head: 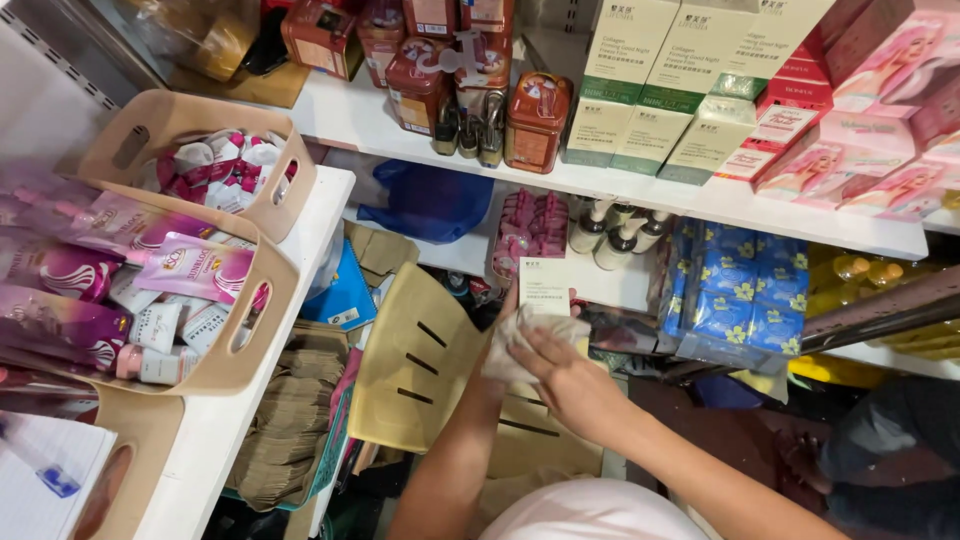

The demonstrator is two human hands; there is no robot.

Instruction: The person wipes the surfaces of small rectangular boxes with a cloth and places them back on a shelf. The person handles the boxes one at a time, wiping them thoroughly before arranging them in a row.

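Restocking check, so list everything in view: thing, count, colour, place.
white box: one, white, held up before the lower shelf
cloth: one, pale grey, pressed against the box
tall boxes: several, cream and green, upper shelf
pink boxes: several, pink, upper shelf right
tins: several, red-brown, upper shelf left
blue packs: a stack, blue with flowers, lower shelf
pump bottles: about three, white, lower shelf
baskets: two, beige, white table left, holding pink sachets
yellow chair: one, on the floor
left hand: behind the cloth, holding the box
right hand: fingers on the cloth
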